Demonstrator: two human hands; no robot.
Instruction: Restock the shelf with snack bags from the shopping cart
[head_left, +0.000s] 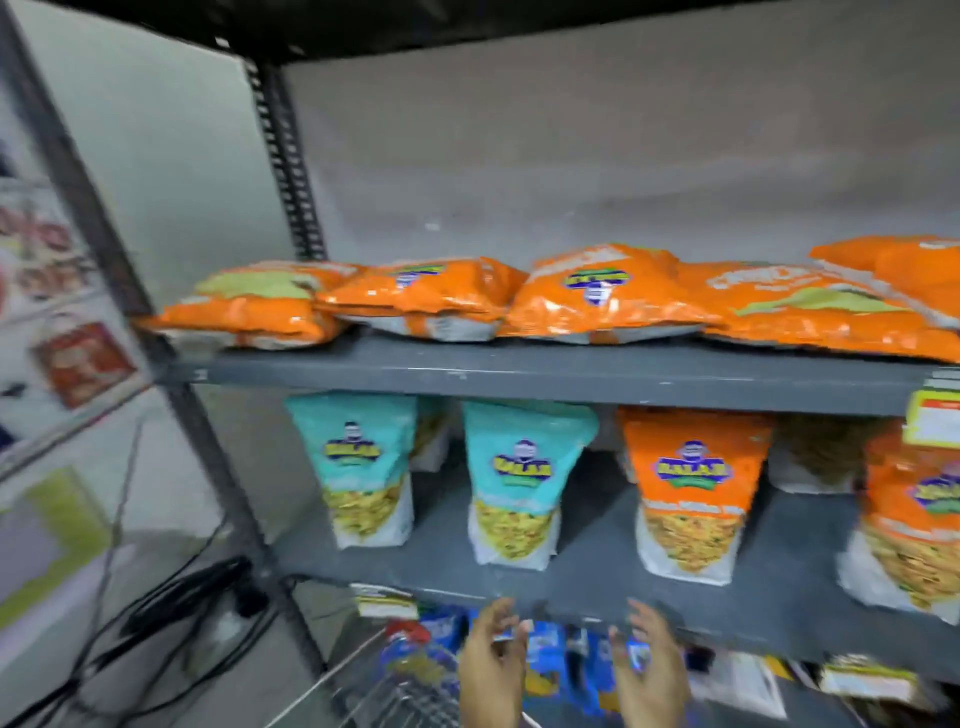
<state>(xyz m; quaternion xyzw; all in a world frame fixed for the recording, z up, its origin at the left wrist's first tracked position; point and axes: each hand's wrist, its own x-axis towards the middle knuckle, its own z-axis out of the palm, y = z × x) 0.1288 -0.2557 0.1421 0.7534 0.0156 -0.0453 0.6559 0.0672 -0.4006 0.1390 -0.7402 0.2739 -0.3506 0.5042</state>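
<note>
Orange snack bags (597, 299) lie flat along the upper grey shelf (519, 371). On the middle shelf (582, 577) stand two teal bags (519, 478) and orange bags (691, 488) upright. My left hand (491, 665) and my right hand (649, 670) are raised at the bottom of the view, palms facing each other, fingers spread, nothing in either. Behind and below them are blurred blue snack bags (545, 654) and the wire rim of the shopping cart (343, 675); whether those bags sit in the cart or on the lowest shelf I cannot tell.
A dark metal upright (208, 431) frames the shelf's left side. Black cables and a plug (208, 592) lie on the floor at the left. Posters (62, 332) hang on the left wall. Price tags (935, 415) are clipped to the shelf edges.
</note>
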